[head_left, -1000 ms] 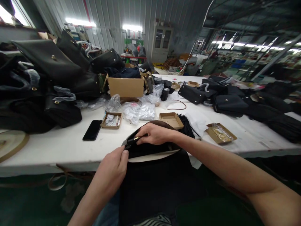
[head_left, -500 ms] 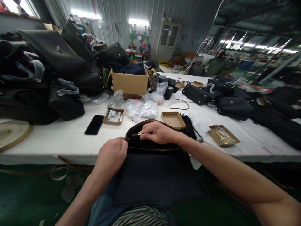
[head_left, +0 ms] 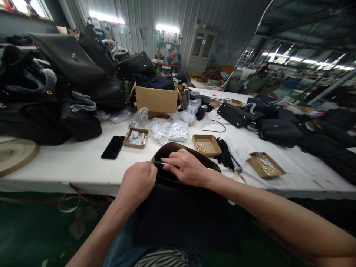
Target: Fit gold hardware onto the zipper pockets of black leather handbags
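A black handbag (head_left: 186, 218) lies across my lap against the table's front edge, its flap hanging down toward me and its brown-lined mouth open. My left hand (head_left: 140, 181) is closed in a fist on the left corner of the mouth. Inside the opening, my right hand (head_left: 187, 167) pinches a zipper (head_left: 164, 163) with gold teeth between thumb and forefinger. A further stretch of gold teeth shows right of that hand. The fingertips hide whether a zipper pull is there.
On the white table (head_left: 69, 163) are a black phone (head_left: 112, 147), a small box of white bits (head_left: 136, 138), a cardboard tray (head_left: 207, 145) with gold pieces, black strips (head_left: 224, 154) and a box of gold hardware (head_left: 266, 165). Black bags (head_left: 80, 63) are piled left; more lie right.
My right hand has shifted slightly down in the opening, with the forefinger stretched further along the zipper. My left hand keeps its hold on the corner. The view has shifted slightly.
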The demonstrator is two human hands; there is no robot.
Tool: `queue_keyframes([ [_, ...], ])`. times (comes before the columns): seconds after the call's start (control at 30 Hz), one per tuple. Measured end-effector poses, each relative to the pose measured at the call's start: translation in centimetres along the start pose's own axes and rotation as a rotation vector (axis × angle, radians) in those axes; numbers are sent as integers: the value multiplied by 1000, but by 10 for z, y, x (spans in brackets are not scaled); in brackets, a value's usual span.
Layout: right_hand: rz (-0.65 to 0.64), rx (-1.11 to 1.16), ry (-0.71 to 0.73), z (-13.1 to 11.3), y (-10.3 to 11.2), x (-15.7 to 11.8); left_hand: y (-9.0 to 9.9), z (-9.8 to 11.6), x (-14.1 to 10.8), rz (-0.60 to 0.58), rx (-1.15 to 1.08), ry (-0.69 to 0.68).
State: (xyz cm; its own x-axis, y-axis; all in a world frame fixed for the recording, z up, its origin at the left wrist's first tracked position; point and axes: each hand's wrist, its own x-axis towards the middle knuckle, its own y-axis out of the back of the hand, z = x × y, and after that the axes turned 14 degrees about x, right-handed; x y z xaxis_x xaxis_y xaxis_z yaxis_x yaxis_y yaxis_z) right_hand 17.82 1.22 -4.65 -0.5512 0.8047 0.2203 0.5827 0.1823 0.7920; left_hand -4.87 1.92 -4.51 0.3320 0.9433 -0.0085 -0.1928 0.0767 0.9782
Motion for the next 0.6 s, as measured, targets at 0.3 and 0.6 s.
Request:
queue_keyframes([
  [0.3, -2, 71, -134, -7, -6, 7, -5, -12, -11, 73, -362, 9],
  [0.6, 31, 30, -93, -6, -11, 12, -14, -3, -23, 217, -198, 66],
])
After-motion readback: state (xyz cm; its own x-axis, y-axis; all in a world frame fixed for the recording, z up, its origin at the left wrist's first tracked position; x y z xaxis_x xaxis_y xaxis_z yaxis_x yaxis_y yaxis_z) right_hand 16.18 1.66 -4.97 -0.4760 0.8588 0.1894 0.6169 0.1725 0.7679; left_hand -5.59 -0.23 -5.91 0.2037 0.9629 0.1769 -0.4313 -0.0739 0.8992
